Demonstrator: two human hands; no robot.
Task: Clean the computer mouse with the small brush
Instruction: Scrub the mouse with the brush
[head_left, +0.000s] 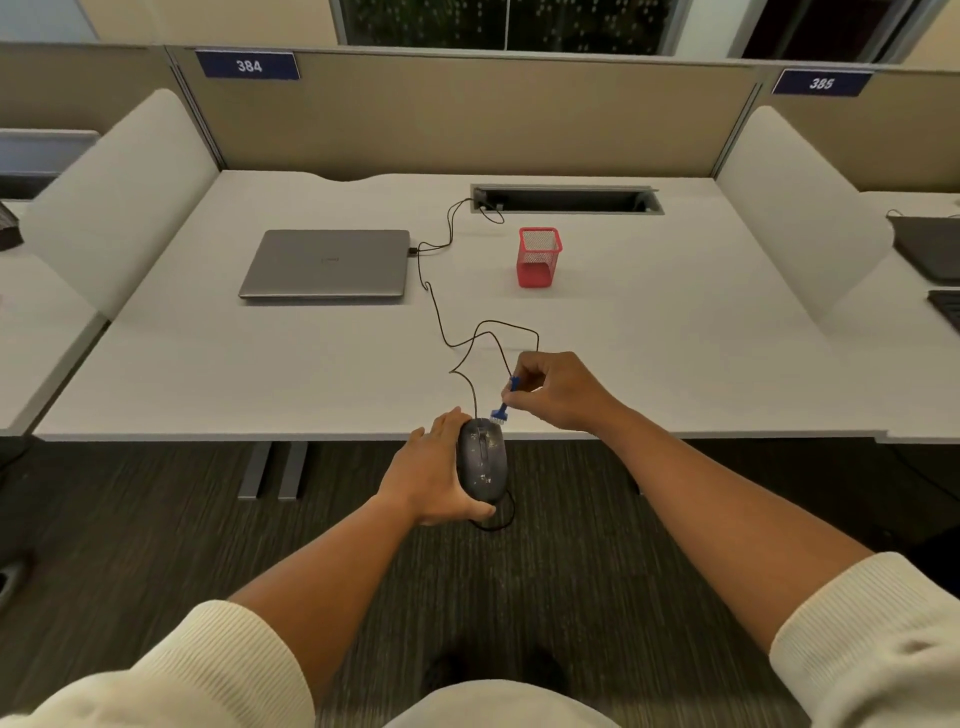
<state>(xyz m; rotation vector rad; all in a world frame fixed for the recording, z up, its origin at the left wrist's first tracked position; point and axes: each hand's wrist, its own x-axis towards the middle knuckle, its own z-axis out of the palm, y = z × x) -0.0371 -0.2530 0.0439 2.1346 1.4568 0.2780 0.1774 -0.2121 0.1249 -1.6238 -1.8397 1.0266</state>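
Observation:
A dark grey wired computer mouse (483, 460), speckled with pale dust, is held in the air just in front of the desk's near edge. My left hand (434, 475) grips it from the left side and underneath. My right hand (558, 389) pinches a small blue brush (505, 401) by its handle, bristles pointing down at the front end of the mouse, touching or almost touching it. The mouse's black cable (441, 322) loops over the white desk (208, 374) up to the laptop.
A closed silver laptop (327, 264) lies at the desk's back left. A red mesh pen cup (539, 257) stands behind the cable loops, near an open cable slot (566, 200). White side dividers flank the desk. Dark carpet lies below.

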